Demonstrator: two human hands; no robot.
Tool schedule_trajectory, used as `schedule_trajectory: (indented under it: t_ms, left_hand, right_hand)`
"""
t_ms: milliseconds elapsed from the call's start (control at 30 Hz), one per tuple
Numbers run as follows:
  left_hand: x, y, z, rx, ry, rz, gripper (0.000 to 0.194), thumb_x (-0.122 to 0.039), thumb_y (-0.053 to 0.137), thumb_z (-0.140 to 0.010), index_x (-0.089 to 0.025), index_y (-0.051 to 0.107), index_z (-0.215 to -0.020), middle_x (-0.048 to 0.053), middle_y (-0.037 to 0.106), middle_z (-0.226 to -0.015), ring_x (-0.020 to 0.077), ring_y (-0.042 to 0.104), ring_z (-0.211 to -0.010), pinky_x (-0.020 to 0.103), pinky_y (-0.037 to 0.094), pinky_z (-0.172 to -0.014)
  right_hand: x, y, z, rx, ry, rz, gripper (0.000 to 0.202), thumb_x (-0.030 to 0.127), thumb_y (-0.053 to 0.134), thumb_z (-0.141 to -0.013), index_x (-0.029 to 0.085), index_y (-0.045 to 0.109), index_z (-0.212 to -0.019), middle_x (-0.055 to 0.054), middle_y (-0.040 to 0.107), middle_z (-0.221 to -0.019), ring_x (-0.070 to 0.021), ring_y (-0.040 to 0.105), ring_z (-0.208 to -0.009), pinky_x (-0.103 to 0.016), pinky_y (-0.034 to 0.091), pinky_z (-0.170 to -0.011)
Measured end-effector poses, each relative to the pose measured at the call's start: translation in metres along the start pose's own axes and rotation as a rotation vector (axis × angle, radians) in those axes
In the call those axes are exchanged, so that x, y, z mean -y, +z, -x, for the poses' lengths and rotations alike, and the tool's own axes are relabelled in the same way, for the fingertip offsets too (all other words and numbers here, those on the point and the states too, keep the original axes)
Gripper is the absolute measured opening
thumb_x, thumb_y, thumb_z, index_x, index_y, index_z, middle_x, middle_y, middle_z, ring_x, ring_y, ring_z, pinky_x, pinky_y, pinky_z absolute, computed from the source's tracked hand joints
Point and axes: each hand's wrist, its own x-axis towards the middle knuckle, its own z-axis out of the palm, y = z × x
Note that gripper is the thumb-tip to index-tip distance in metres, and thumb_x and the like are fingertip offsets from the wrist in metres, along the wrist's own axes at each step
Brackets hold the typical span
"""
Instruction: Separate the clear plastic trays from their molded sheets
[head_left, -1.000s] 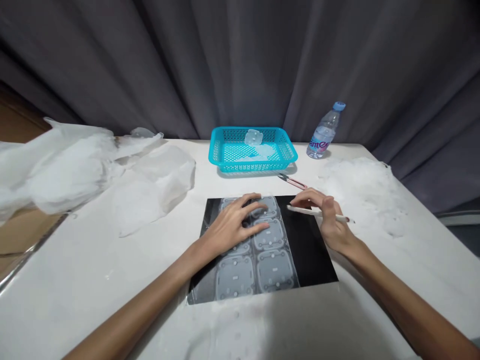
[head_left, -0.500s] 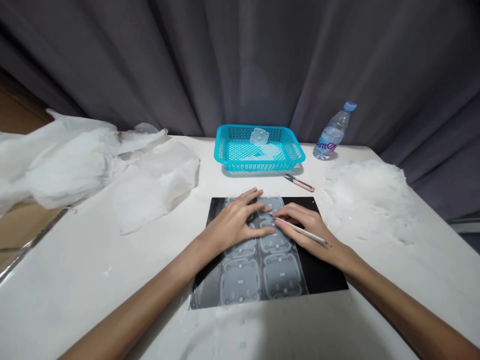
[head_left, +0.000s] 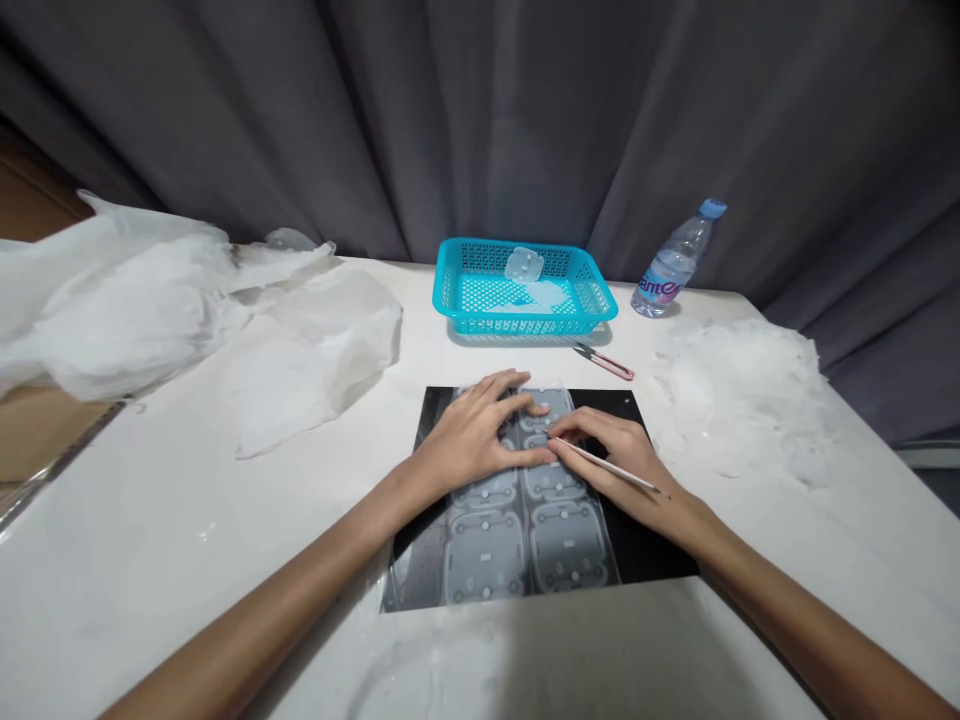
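Faintly grey, translucent square-patterned sheet [head_left: 487, 575]

2 forearms [head_left: 315, 565] slant inward, left hand [head_left: 480, 430] splayed palm-down, right hand [head_left: 619, 460] curled with fingers [head_left: 579, 424] pinched.

Dim up on the grey curtain [head_left: 495, 120], its folds splaying wide toward the corners! Brighter on the white table [head_left: 187, 580], soft shadow across the near side, and the slim white tool [head_left: 616, 470] slightly soft.
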Motion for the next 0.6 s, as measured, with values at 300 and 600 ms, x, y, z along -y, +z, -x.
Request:
schedule_trajectory:
  t_ms: [300,600]
  left_hand:
    - [-0.0008,0.0004,-0.0009,-0.012,0.004,0.019,0.064,-0.074,0.072,-0.084,-0.024,0.073,-0.123,0.013,0.053,-0.158,0.0361,0.047,-0.149,0.056,0.041,-0.121]
    - [-0.0009,0.0008,-0.0009,0.005,0.029,0.018,0.06,-0.068,0.073,-0.087,-0.022,0.071,-0.126,0.015,0.051,-0.16,0.0364,0.044,-0.152,0.055,0.039,-0.123]
  right_hand:
    - [-0.0023,0.0035,0.0009,0.002,-0.019,0.024,0.008,0.021,0.062,-0.104,0.023,0.069,-0.101,-0.002,0.072,-0.1,-0.019,0.07,-0.094,-0.031,0.051,-0.086]
    - [-0.0007,0.0085,0.0017,-0.01,-0.1,0.101,0.009,0.019,0.057,-0.106,0.022,0.065,-0.104,-0.005,0.071,-0.102,-0.022,0.069,-0.099,-0.035,0.052,-0.091]
